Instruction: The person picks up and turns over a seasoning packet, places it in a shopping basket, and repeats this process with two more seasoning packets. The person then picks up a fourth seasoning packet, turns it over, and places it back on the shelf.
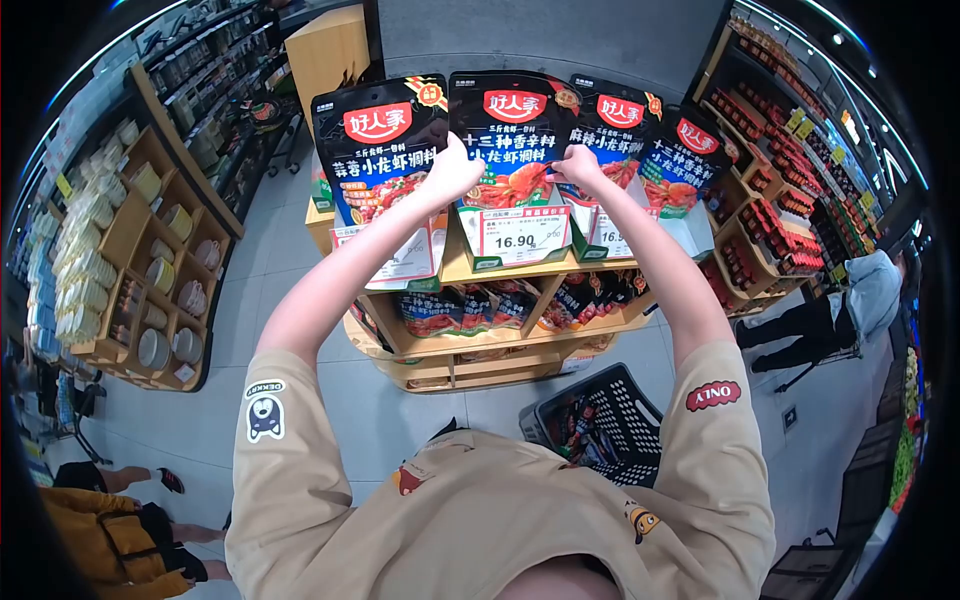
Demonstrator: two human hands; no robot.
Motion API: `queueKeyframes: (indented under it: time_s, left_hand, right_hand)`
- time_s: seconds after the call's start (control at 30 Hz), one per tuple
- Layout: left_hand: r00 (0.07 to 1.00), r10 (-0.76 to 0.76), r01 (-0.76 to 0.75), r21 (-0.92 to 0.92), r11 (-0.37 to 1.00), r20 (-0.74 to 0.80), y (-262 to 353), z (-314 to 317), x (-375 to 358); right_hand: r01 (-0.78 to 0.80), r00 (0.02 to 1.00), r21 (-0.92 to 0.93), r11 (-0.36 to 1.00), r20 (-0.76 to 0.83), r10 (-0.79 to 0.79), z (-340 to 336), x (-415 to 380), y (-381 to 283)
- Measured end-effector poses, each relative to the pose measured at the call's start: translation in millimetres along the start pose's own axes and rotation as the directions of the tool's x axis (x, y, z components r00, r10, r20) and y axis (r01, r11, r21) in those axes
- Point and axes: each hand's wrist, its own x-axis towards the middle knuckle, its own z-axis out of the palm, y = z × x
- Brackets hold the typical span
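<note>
A dark seasoning packet (510, 130) with a red logo and crayfish picture stands in the middle of the display shelf. My left hand (456, 172) is closed at its left edge, with the fingertips partly hidden. At its right edge my right hand (580, 166) pinches with thumb and finger. Similar packets stand on both sides: one on the left (375, 150), partly covered by my left hand and forearm, and two on the right, the nearer one (612, 135) behind my right hand. A price card (515, 235) reading 16.90 sits in front of the middle packet.
More packets (470, 308) fill the lower shelf of the wooden stand (400, 343). A dark shopping basket (640, 415) with goods is on the floor by my body. Stocked shelves flank both sides. One person (850, 310) is at right, another (110, 530) at lower left.
</note>
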Motion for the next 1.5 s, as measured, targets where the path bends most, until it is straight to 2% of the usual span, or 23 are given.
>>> queueKeyframes:
  time_s: [0.07,0.17,0.23,0.3,0.33,0.43,0.5,0.53,0.57,0.63,0.7,0.77,0.83,0.87,0.93,0.97,1.03,1.13,1.2,1.23,1.3,1.43,1.5]
  left_hand:
    - [0.985,-0.111,0.127,-0.128,0.984,0.129,6.8,0.9,-4.0]
    - [0.957,-0.118,0.153,-0.116,0.981,0.266,31.9,-14.4,-13.0]
    - [0.994,0.079,-0.076,-0.044,0.996,0.072,11.3,3.0,-2.8]
    - [0.982,0.137,-0.121,-0.129,0.984,0.129,18.4,-2.2,-8.9]
    - [0.966,0.223,-0.203,-0.148,0.968,0.133,29.0,-7.9,-14.8]
    - [0.863,0.329,-0.306,-0.12,0.944,0.383,62.5,-23.3,-40.1]
    - [0.689,0.587,-0.667,0.056,0.743,0.426,84.6,-29.9,-69.0]
    - [0.643,0.592,-0.703,0.067,0.708,0.485,94.1,-31.7,-85.4]
    - [0.593,0.594,-0.737,0.07,0.672,0.544,102.7,-31.6,-103.4]
    - [0.555,0.504,-0.667,-0.008,0.745,0.662,117.8,-26.4,-140.6]
    - [0.479,0.411,-0.595,-0.058,0.802,0.776,123.1,-15.9,-176.9]
    - [0.376,0.285,-0.456,-0.092,0.885,0.882,117.4,1.4,-207.3]
    - [0.342,0.205,-0.262,-0.117,0.958,0.917,97.4,30.9,-233.6]
    - [0.299,0.207,-0.258,-0.129,0.957,0.932,89.1,47.6,-242.9]
    - [0.42,0.087,-0.179,-0.012,0.984,0.903,72.8,84.5,-258.5]
    - [0.385,0.094,-0.185,-0.023,0.983,0.918,57.5,104.5,-268.1]
    - [0.578,-0.02,-0.12,0.11,0.987,0.816,15.6,145.8,-286.7]
    - [0.487,-0.123,-0.126,0.209,0.97,0.864,-49.5,198.7,-309.0]
    - [0.381,-0.08,-0.062,0.112,0.992,0.921,-85.8,227.6,-323.1]
    - [0.364,-0.088,-0.066,0.12,0.991,0.927,-99.7,240.3,-328.5]
    - [0.265,-0.054,0.233,-0.01,0.972,0.963,-118.7,265.7,-334.8]
    - [0.18,-0.08,0.055,0.071,0.996,0.98,-139.1,315.3,-335.2]
    - [0.133,-0.142,0.115,0.127,0.985,0.981,-139.1,338.8,-336.9]
  right_hand:
    - [0.039,0.999,-0.22,0.975,0.0,-0.04,3.6,10.3,8.9]
    - [0.022,1.0,-0.143,0.989,0.014,-0.02,1.6,-4.2,-4.3]
    - [0.072,0.997,-0.143,0.987,0.019,-0.07,3.5,6.9,6.6]
    - [0.074,0.997,-0.181,0.981,0.013,-0.073,-1.7,3.0,10.8]
    - [0.149,0.983,-0.205,0.967,-0.079,-0.168,-2.9,-8.7,8.7]
    - [0.456,0.829,-0.35,0.818,-0.168,-0.533,-20.2,-54.9,4.3]
    - [0.514,0.779,-0.388,0.765,-0.16,-0.606,-35.5,-85.3,10.0]
    - [0.5,0.839,-0.251,0.829,-0.095,-0.535,-48.1,-117.9,-0.9]
    - [0.592,0.793,-0.131,0.795,-0.08,-0.603,-55.8,-133.3,10.2]
    - [0.649,0.731,-0.274,0.71,-0.037,-0.682,-75.4,-174.7,29.4]
    - [0.605,0.782,-0.31,0.734,0.055,-0.621,-94.8,-212.7,62.5]
    - [0.476,0.864,-0.34,0.811,0.008,-0.504,-112.2,-256.3,96.7]
    - [0.33,0.93,-0.367,0.87,-0.033,-0.367,-130.0,-296.4,141.9]
    - [0.224,0.963,-0.364,0.904,-0.058,-0.262,-139.2,-318.5,167.1]
    - [0.077,0.987,-0.356,0.931,-0.102,-0.121,-157.2,-368.4,215.1]
    - [-0.051,0.992,-0.4,0.915,-0.122,0.002,-165.6,-394.0,235.5]
    - [-0.2,0.977,-0.434,0.878,-0.158,0.145,-180.3,-441.8,269.6]
    - [-0.413,0.897,-0.393,0.821,-0.333,0.292,-194.2,-511.6,309.7]
    - [-0.546,0.823,-0.634,0.548,-0.528,0.21,-196.0,-550.0,329.1]
    - [-0.556,0.818,-0.624,0.549,-0.528,0.229,-192.0,-561.8,329.4]
    - [-0.808,0.585,-0.556,0.194,-0.722,0.37,-186.4,-578.2,326.0]
    - [-0.819,0.569,-0.547,0.171,-0.739,0.36,-178.0,-613.6,363.2]
    - [-0.696,0.498,-0.013,0.718,-0.728,0.471,-170.0,-614.3,361.2]
